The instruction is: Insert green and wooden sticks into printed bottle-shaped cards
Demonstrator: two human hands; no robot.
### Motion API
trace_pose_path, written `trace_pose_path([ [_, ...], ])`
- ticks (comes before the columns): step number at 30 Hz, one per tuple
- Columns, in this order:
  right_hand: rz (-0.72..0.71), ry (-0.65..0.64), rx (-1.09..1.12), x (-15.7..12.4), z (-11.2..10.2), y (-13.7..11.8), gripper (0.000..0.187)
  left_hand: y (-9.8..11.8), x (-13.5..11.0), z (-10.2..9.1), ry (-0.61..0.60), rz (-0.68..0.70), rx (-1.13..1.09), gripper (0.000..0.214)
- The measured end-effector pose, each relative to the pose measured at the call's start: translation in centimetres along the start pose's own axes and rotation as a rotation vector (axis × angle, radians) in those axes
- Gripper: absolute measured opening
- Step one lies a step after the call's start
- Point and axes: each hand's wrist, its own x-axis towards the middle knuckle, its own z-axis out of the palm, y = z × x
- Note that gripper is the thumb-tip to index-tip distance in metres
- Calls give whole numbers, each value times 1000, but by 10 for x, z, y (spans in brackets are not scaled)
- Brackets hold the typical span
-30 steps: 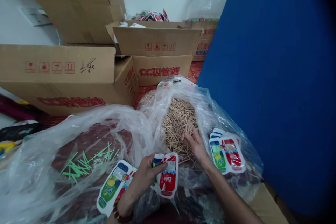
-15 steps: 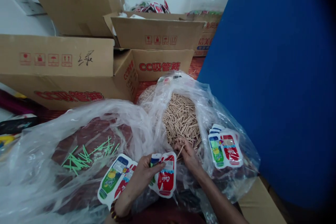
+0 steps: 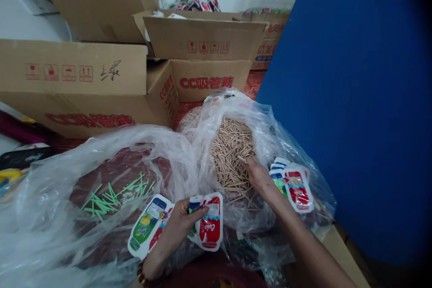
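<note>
My left hand (image 3: 177,229) is closed on a red cola-print pouch (image 3: 209,222), with other bottle-shaped pouches behind it, and a green lemon-print pouch (image 3: 148,225) lies just left of the wrist. My right hand (image 3: 259,176) reaches into a clear plastic bag (image 3: 270,135), its fingers down among a heap of tan sticks (image 3: 231,153); the fingertips are partly hidden. Beside that hand on the right lies a small stack of pouches (image 3: 292,184) on the plastic.
A second clear bag (image 3: 67,189) on the left holds several green sticks (image 3: 111,193). Cardboard boxes (image 3: 77,81) with red print stand behind, one open box (image 3: 202,40) farther back. A tall blue panel (image 3: 354,99) fills the right side.
My right hand drew back toward the cola pouch with a stick half a second ago, then moved forward again into the tan sticks. My left hand stayed put with the pouch.
</note>
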Motion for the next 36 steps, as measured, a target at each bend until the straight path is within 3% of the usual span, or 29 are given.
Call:
trace_pose_path([
  [4,-65,-237,-171,-19,-2,-15,32,-1,0,-2,11,-7,5,26],
  [7,-17,-346,-306,-30,8,-31,41,-1,1,-2,5,-10,-2,27],
  [13,78,-334,-431,-32,30,-45,38,1,1,3,-5,-25,9,25],
  [17,40,-200,-216,-32,31,-23,26,1,0,2,8,-26,-5,25],
  [22,72,0,347,-37,26,2,21,1,-1,2,9,-42,-27,26],
  [28,148,115,974,-45,27,-15,15,-1,0,5,-9,-24,-10,26],
  [30,140,101,1028,-49,32,-20,12,-1,-1,5,-7,-32,-15,26],
  [36,153,93,878,-54,50,-23,15,-1,0,6,-8,-30,-7,24],
])
